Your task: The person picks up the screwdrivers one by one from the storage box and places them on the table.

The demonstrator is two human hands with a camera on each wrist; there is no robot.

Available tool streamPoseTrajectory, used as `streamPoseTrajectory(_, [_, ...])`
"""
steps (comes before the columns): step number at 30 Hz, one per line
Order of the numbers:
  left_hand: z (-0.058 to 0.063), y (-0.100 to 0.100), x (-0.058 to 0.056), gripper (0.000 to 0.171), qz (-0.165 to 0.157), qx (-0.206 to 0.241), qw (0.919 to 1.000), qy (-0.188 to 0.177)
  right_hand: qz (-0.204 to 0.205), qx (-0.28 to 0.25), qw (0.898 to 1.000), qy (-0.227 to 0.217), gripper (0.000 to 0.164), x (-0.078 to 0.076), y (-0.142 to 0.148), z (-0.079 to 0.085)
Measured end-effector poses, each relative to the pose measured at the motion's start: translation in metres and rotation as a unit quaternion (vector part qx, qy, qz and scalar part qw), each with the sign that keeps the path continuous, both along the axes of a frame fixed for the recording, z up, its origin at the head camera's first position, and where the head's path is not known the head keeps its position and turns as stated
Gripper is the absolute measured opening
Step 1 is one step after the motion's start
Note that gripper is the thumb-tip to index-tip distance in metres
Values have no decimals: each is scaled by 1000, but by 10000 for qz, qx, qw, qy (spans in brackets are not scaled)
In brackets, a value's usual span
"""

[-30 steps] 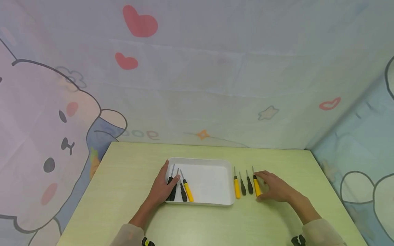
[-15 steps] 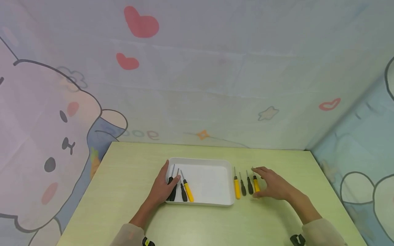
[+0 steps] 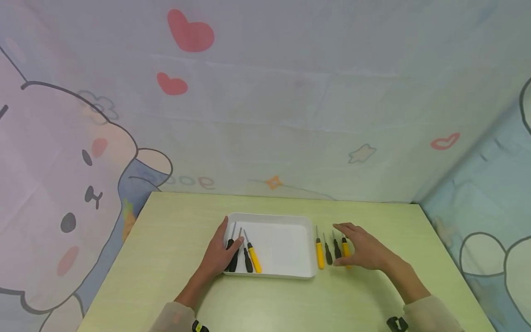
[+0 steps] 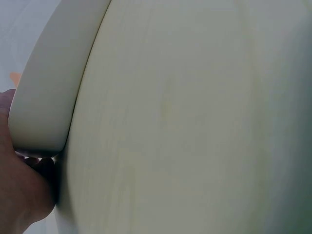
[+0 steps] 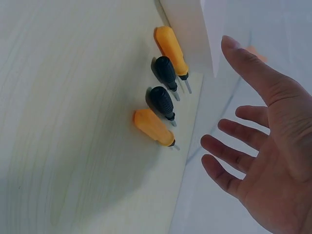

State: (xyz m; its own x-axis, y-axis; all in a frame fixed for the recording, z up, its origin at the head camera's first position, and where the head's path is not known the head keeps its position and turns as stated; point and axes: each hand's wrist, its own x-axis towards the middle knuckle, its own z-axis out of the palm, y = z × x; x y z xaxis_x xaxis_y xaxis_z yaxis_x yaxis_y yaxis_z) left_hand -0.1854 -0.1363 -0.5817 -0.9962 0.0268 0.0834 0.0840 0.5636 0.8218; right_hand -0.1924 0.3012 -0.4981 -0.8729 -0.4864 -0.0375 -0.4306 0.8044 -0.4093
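Observation:
My left hand point(image 3: 216, 254) grips the left side of a white tray point(image 3: 286, 244), thumb over the rim and fingers outside. In the tray, a yellow-handled screwdriver point(image 3: 254, 259) lies beside several black-handled screwdrivers point(image 3: 248, 263), some partly hidden by the thumb. To the tray's right, a row on the table has a yellow screwdriver point(image 3: 319, 253), two black screwdrivers point(image 5: 165, 70) and another yellow screwdriver point(image 5: 153, 126) at the right end. Above that end hovers my right hand point(image 3: 367, 249), fingers spread and holding nothing; in the right wrist view it is apart from the tools.
The pale wood-grain table point(image 3: 269, 304) extends in front of the tray and to both sides. Behind it hangs a printed cloth backdrop point(image 3: 265, 115) with hearts and a cartoon animal. A second cloth side point(image 3: 489, 207) borders the table's right.
My right hand has moved left from beside the rightmost yellow screwdriver to over it and the neighbouring black one. The left hand, tray and screwdrivers stay where they were.

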Motion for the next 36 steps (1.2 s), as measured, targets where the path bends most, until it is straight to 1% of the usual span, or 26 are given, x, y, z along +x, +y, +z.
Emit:
streamPoseTrajectory(7, [-1, 0, -1, 88, 11, 10, 10000, -30, -108, -258, 9995, 124, 103, 5, -11, 5])
streamPoseTrajectory(12, [-2, 0, -1, 88, 9, -31, 10000, -17, -65, -445, 9988, 200, 103, 7, -17, 4])
streamPoseTrajectory(19, [-2, 0, -1, 89, 35, -55, 10000, -4, -87, -638, 9978, 160, 106, 7, -25, 1])
streamPoseTrajectory(30, [0, 0, 0, 87, 24, -37, 10000, -14, -117, -877, 9958, 239, 107, 8, -42, -8])
streamPoseTrajectory(36, [-1, 1, -1, 83, 27, -112, 9999, 66, -252, -1065, 9936, 268, 100, 8, -49, -14])
